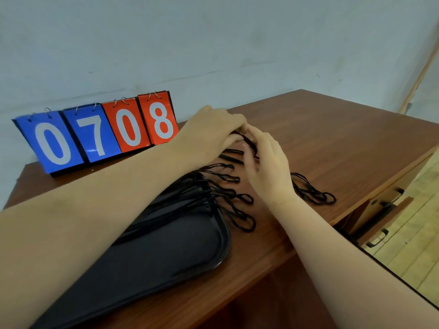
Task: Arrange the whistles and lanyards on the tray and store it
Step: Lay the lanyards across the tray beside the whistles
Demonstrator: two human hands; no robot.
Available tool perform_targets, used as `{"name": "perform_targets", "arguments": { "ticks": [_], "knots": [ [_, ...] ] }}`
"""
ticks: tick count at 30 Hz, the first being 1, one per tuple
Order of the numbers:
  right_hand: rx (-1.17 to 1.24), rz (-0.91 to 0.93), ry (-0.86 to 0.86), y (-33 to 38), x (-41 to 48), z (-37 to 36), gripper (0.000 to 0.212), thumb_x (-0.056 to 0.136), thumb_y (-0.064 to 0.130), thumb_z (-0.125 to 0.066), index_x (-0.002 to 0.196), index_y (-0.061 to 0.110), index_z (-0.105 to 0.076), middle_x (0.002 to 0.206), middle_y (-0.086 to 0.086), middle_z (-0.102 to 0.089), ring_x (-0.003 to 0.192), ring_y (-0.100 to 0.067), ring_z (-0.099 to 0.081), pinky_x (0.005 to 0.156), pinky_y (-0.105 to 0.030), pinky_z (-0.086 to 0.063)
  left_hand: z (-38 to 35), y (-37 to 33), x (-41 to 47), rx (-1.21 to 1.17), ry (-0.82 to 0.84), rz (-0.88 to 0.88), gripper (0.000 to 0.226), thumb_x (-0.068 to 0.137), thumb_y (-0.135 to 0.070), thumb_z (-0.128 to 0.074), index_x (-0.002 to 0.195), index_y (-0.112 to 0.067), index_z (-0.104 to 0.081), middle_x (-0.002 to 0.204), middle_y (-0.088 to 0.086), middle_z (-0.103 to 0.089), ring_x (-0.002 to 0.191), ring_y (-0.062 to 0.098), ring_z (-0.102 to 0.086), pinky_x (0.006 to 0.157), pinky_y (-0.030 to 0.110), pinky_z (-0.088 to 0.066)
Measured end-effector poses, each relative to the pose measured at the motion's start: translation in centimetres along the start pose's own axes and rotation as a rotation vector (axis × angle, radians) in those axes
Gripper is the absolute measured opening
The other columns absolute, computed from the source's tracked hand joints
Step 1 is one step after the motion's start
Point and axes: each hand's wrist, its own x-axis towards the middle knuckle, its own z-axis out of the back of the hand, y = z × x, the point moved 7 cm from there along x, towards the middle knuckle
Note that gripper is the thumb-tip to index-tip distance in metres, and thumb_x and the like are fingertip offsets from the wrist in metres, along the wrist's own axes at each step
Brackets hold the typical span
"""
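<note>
Reading left to right: flip scoreboard (95,134) showing "0708", two blue cards then two red, at the counter (332,143) back edge. Black tray (180,252) carrying lanyards (225,193), loops trailing over its rim, probably for order. Left hand (211,131) and right hand (268,167) fingers pinched shut on one black lanyard cord (249,142); whistles apparently hidden. Spare lanyard (313,191) lying apart, rightward.

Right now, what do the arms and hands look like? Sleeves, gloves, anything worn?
Both forearms are bare to the frame edge, no sleeves showing. The left hand and right hand have no gloves. No rings, watch or wristband visible on the parts in view.
</note>
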Motion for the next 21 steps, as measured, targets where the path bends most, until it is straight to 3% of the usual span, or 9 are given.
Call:
{"name": "perform_targets", "arguments": {
  "ticks": [4,8,14,21],
  "knots": [
    [-0.106,0.093,0.012,1.7,1.5,2.1,0.046,0.096,0.008,-0.044,0.141,0.001,-0.047,0.102,-0.014,-0.057,0.071,-0.017,-0.049,0.057,-0.026,-0.036,3.8,-0.3,-0.6,-0.079,-0.133,0.005,0.015,0.098,-0.030,-0.057,0.107,-0.019,-0.063,0.094,-0.001,-0.068,0.089,0.019,-0.059,0.087,0.032,-0.039],
    [-0.332,0.235,0.056,4.1,3.0,3.3,0.042,0.090,0.002,-0.062,0.132,0.004,-0.059,0.086,-0.010,-0.056,0.055,-0.023,-0.045,0.040,-0.028,-0.034,7.0,0.2,-1.8,-0.017,-0.153,-0.009,0.017,0.098,-0.030,-0.056,0.106,-0.018,-0.065,0.096,-0.001,-0.069,0.094,0.021,-0.059,0.090,0.040,-0.041],
    [-0.478,0.427,0.032,9.3,4.2,4.0,0.027,0.098,0.014,-0.058,0.121,0.004,-0.067,0.084,-0.008,-0.062,0.062,-0.024,-0.055,0.050,-0.024,-0.024,11.9,3.7,-5.8,0.013,-0.117,0.099,0.018,0.096,-0.028,-0.061,0.103,-0.019,-0.074,0.100,0.003,-0.067,0.097,0.024,-0.059,0.088,0.044,-0.044],
    [-0.532,0.471,0.067,12.2,4.7,3.6,0.029,0.097,0.012,-0.059,0.125,0.006,-0.065,0.089,-0.007,-0.063,0.065,-0.026,-0.059,0.041,-0.032,-0.042,17.9,8.2,-13.8,0.030,-0.190,0.291,0.022,0.099,-0.025,-0.056,0.113,-0.020,-0.073,0.106,0.001,-0.068,0.100,0.020,-0.059,0.094,0.044,-0.045]
  ]
}}
